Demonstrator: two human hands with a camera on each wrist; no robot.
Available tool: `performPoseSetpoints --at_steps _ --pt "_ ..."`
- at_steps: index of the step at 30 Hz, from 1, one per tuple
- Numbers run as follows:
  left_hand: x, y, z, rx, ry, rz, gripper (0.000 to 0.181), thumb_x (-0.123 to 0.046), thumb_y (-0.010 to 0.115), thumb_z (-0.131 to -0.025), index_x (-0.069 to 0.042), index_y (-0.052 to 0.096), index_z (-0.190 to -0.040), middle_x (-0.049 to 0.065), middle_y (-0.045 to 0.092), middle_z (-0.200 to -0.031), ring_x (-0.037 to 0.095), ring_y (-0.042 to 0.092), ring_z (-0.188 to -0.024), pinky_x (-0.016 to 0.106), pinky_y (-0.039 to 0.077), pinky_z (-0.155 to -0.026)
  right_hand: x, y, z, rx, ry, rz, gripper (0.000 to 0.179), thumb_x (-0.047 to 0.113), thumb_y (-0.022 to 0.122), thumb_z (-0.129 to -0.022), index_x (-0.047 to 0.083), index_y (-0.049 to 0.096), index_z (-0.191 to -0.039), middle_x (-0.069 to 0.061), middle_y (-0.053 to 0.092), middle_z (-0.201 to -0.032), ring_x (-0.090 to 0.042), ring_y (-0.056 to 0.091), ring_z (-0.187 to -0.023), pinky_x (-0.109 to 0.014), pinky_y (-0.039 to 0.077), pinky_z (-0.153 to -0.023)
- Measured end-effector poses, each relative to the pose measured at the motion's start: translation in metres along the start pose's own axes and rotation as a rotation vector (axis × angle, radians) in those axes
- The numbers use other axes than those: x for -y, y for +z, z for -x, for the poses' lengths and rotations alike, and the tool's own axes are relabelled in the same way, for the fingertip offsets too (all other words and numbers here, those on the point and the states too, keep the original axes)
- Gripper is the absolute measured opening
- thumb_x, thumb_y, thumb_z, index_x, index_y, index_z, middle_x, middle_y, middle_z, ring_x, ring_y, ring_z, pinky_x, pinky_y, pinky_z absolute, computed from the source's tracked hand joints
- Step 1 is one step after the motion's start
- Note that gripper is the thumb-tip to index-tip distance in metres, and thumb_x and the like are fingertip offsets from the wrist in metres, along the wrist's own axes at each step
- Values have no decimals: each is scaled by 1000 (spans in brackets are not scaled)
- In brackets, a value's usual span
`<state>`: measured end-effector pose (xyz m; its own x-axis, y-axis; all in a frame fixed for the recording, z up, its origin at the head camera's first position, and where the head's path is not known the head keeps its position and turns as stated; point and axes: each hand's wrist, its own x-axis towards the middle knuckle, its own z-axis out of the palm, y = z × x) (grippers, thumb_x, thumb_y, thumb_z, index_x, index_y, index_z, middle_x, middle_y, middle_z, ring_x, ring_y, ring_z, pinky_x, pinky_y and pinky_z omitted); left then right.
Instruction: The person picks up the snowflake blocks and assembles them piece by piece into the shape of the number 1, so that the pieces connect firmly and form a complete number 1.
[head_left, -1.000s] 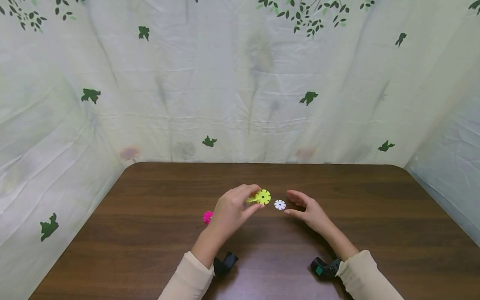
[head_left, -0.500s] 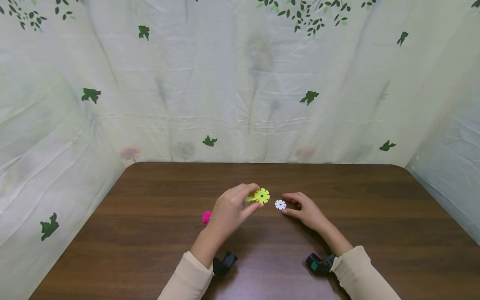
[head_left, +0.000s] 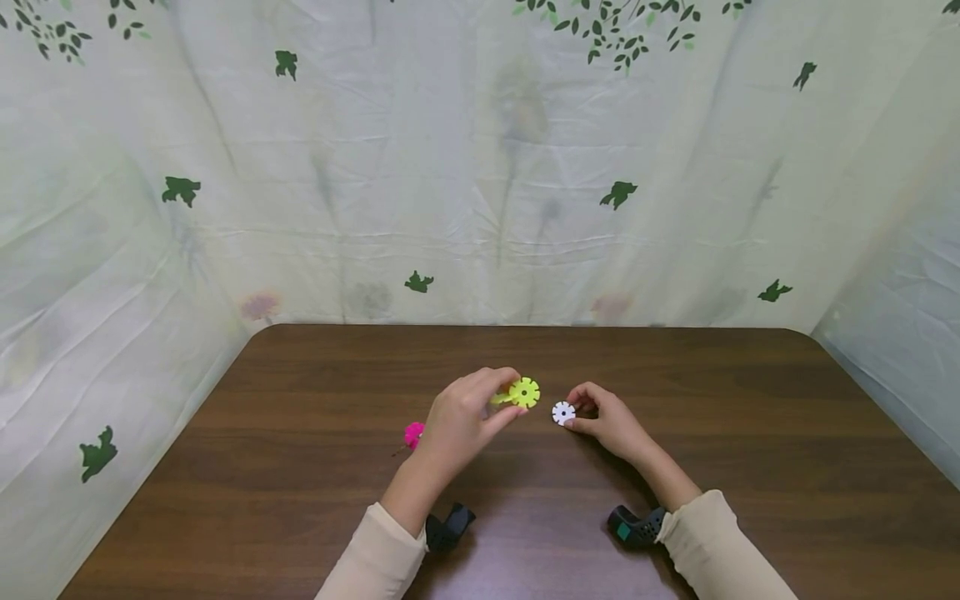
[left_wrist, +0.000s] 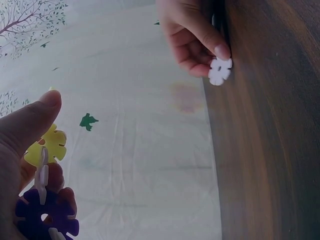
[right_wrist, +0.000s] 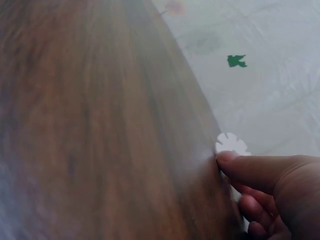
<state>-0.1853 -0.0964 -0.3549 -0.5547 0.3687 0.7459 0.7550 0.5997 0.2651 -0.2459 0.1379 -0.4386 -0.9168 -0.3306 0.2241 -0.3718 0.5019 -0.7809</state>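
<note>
My left hand (head_left: 468,412) holds a chain of slotted plastic discs between thumb and fingers. A yellow disc (head_left: 525,392) sticks out past its fingertips. Closer to the palm, the left wrist view shows a pale disc seen edge-on (left_wrist: 42,177), fitted to a dark purple disc (left_wrist: 45,217). Some of the chain is hidden by the hand. Between thumb and fingertips, my right hand (head_left: 611,423) pinches a white slotted disc (head_left: 563,413), raised off the table and apart from the yellow one. The right wrist view also shows this white disc (right_wrist: 231,143) at the thumb tip.
A pink disc (head_left: 413,434) shows left of the left wrist; whether it belongs to the chain I cannot tell. Both hands are above a brown wooden table (head_left: 300,517). A pale curtain (head_left: 450,167) with leaf prints hangs behind its far edge.
My right hand has moved left to the white disc, closed thumb and fingers on it and shifted it slightly. The left hand has stayed nearly still with its chain.
</note>
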Motion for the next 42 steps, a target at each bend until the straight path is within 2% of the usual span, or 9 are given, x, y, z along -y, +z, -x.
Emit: performPoseSetpoints --at_steps 9,14,18,22,26,29,33,42 --pt "-1 -1 0 12 0 3 35 -16 78 -69 -6 63 -99 0 63 -88 13 58 -75 25 47 -66 7 -7 0 -8 -15 -151 16 -5 64 -79 -4 58 -94 -10 57 -81 -19 52 -72 -25 45 -64" --pt "0 0 1 14 2 -2 36 -16 79 -69 -6 63 -99 0 63 -89 13 58 -77 25 47 -67 24 -18 0 2 9 -186 14 1 64 -81 -4 59 -93 -9 58 -82 -19 53 -72 -25 46 -61" --pt "0 1 1 15 3 -4 37 -15 79 -68 -6 63 -99 0 63 -89 12 58 -77 25 48 -68 44 -26 3 6 2 -199 14 5 65 -82 -1 60 -93 -10 59 -85 -20 54 -73 -32 49 -65" --pt "1 2 1 17 8 -3 35 -16 78 -69 -6 63 -99 0 63 -89 12 58 -76 24 47 -67 61 -32 7 4 -40 -259 16 5 65 -81 -3 59 -93 -13 59 -86 -23 57 -74 -37 50 -68" --pt "0 2 1 19 8 3 35 -16 78 -69 -6 63 -99 0 63 -88 12 57 -75 24 47 -65 74 -36 12 -15 -92 -288 15 4 66 -80 -3 59 -92 -13 60 -85 -19 58 -72 -32 51 -67" --pt "-1 2 1 25 3 6 35 -17 78 -69 -7 63 -99 -1 63 -87 11 57 -74 24 47 -65 80 -37 14 -32 -135 -290 14 4 66 -79 -1 60 -90 -11 60 -85 -22 59 -73 -29 51 -66" --pt "-2 1 1 30 3 11 36 -19 78 -70 -6 62 -100 0 63 -87 12 57 -75 23 47 -66 86 -35 17 -44 -192 -261 11 1 66 -78 1 61 -88 -8 60 -85 -24 58 -72 -27 51 -64" --pt "-4 3 0 31 30 16 35 -18 78 -69 -6 63 -98 0 64 -89 14 58 -75 23 46 -67 91 -32 20 -102 -341 -164 14 -3 67 -75 6 63 -85 -1 60 -85 -15 58 -76 -26 50 -67"
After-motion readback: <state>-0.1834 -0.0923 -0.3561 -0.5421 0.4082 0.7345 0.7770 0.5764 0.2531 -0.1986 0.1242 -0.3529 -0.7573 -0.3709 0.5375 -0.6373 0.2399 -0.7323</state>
